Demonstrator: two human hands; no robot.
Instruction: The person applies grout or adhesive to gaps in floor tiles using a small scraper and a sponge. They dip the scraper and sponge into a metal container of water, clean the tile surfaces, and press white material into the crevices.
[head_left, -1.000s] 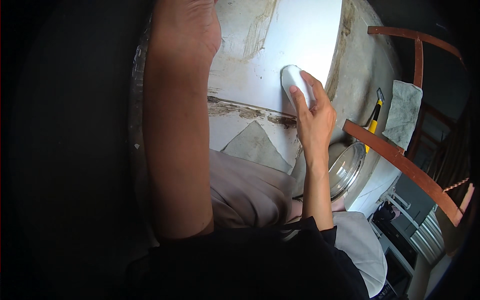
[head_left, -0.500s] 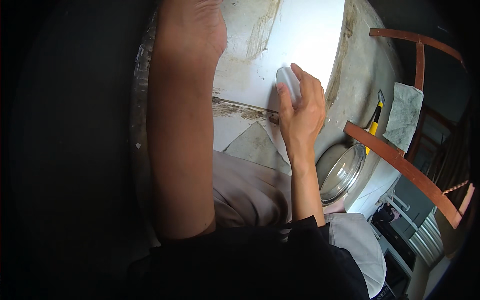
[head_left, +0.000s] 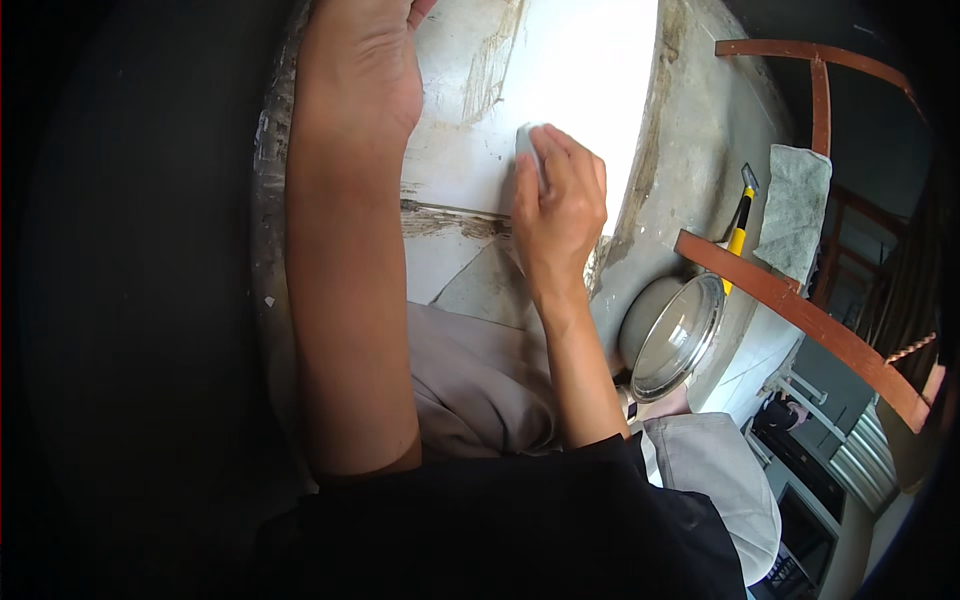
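Observation:
My right hand (head_left: 562, 190) is closed round a pale, whitish-grey block (head_left: 527, 143), whose exact kind I cannot make out. The block rests on a white tiled surface (head_left: 450, 150) streaked with brown dirt along its joints. Up at the top left edge my left hand (head_left: 375, 45) is mostly cut off; its wrist and the base of its palm show, the fingers largely out of view. Just below the right hand, a grey triangular patch (head_left: 485, 285) lies beside the dirty joint.
Right of my forearm stands a metal bowl (head_left: 668, 335) holding cloudy liquid. A yellow-and-black scraper (head_left: 741, 225) lies beyond it. A grey cloth (head_left: 795, 210) hangs near a reddish-brown wooden bar (head_left: 790, 310). Bare grey concrete (head_left: 690, 160) borders the tiles.
My right fingers have closed more tightly round the block. In the picture, both arms and the surroundings have shifted somewhat left.

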